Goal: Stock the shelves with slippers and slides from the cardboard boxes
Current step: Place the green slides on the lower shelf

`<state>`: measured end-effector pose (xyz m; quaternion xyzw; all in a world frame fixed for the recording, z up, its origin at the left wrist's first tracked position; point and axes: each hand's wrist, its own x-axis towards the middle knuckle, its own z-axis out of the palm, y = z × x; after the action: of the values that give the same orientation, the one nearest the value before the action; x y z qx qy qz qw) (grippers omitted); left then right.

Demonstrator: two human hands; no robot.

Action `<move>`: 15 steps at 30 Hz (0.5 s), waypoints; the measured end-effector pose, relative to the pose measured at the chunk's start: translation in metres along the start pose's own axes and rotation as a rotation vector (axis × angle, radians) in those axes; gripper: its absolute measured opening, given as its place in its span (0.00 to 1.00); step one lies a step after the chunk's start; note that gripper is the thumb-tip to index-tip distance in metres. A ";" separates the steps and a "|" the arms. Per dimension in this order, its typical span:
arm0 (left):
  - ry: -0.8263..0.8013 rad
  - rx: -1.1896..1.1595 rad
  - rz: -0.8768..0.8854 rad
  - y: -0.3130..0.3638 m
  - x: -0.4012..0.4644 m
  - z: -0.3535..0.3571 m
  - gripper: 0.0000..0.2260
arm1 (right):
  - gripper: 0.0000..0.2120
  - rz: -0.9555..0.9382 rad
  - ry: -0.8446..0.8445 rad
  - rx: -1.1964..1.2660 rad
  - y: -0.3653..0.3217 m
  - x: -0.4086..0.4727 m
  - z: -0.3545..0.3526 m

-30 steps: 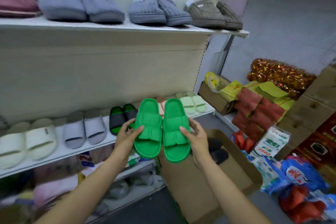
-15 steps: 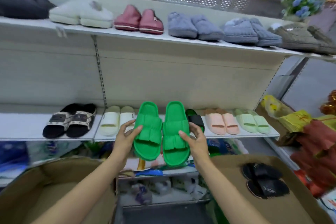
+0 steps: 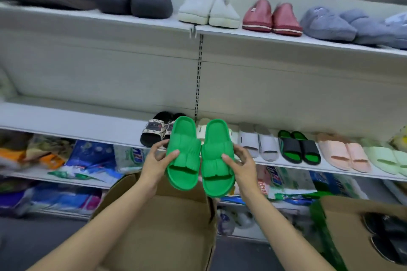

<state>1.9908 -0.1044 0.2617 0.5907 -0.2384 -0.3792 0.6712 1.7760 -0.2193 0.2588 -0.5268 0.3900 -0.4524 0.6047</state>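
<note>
Between both hands' fingers (image 3: 174,153), thumbs on top, green slides (image 3: 199,154).

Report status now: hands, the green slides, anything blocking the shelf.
Left hand and right hand each gripping one green slide, in front of the middle shelf. Open stretch left of the patterned slides; nothing blocking.

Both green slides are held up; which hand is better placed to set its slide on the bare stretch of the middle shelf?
Left, probably. The left hand grips the left green slide nearest the bare shelf; the right hand faces occupied shelf.
</note>
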 end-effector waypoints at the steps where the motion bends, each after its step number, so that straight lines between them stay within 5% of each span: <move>1: 0.019 -0.003 0.005 0.001 0.001 -0.011 0.22 | 0.18 0.003 -0.020 -0.002 0.001 0.001 0.011; 15: 0.209 -0.048 0.002 0.008 0.021 -0.128 0.22 | 0.20 0.066 -0.179 -0.029 0.040 0.018 0.134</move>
<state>2.1030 -0.0426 0.2430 0.6104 -0.1584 -0.3204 0.7068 1.9140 -0.1968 0.2378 -0.5606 0.3581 -0.3777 0.6440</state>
